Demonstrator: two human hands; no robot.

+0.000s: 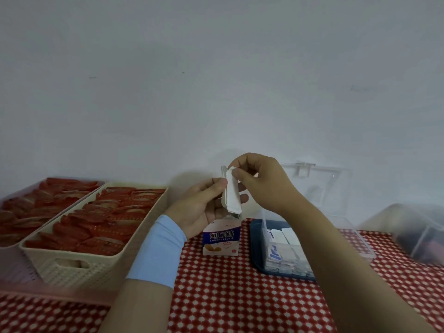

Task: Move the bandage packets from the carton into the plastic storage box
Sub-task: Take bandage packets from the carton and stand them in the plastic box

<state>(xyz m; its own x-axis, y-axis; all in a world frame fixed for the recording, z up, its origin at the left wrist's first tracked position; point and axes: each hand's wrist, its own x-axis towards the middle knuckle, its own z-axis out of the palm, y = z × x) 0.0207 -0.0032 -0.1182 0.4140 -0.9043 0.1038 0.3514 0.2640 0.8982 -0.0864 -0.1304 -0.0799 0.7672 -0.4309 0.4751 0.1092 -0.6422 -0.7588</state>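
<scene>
A small white and blue bandage carton [221, 240] stands upright on the checked tablecloth with its top flap open. Above it I hold a stack of white bandage packets [232, 193] upright between both hands. My left hand [204, 207] cups the stack from the left, thumb against its edge. My right hand [259, 181] pinches the stack's top from the right. The clear plastic storage box [286, 253] with a blue base sits right of the carton. Its lid [322, 188] stands open, and white and blue packets lie inside.
A cream basket [72, 263] full of red packets stands at the left, and a second tray of red packets [28, 207] lies behind it. A blurry clear container [422, 236] stands at the far right. A pale wall rises behind the table.
</scene>
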